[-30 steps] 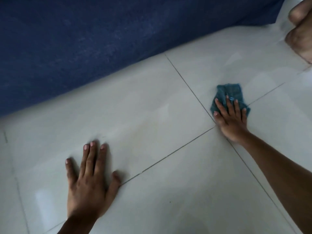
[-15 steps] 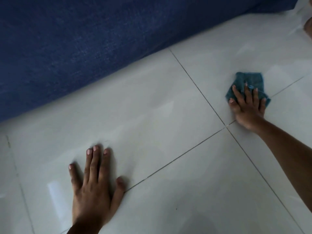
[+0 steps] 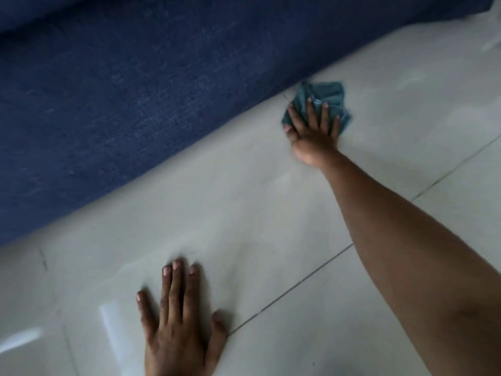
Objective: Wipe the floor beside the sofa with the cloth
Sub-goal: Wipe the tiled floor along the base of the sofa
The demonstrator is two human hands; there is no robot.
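The cloth (image 3: pixel 325 97) lies crumpled on the pale tiled floor (image 3: pixel 244 213), its top corner just beside the blue sofa (image 3: pixel 135 104); bunched as it is, its long axis runs roughly from that edge down toward the wrist. The right hand (image 3: pixel 314 131) presses it flat, fingers (image 3: pixel 310 112) straight and slightly spread, the cloth showing beyond the fingertips and on both sides; the left hand (image 3: pixel 179 329) rests flat on the floor, fingers straight, thumb splayed, well apart from the cloth.

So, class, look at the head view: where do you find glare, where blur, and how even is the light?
Head view: pale glare streaks lie on the glossy floor tiles near the left hand; the right hand and teal cloth are slightly motion-blurred; the light is dim and cool, and the blue sofa is dark; the sofa's edge bows, which suggests wide-angle distortion.
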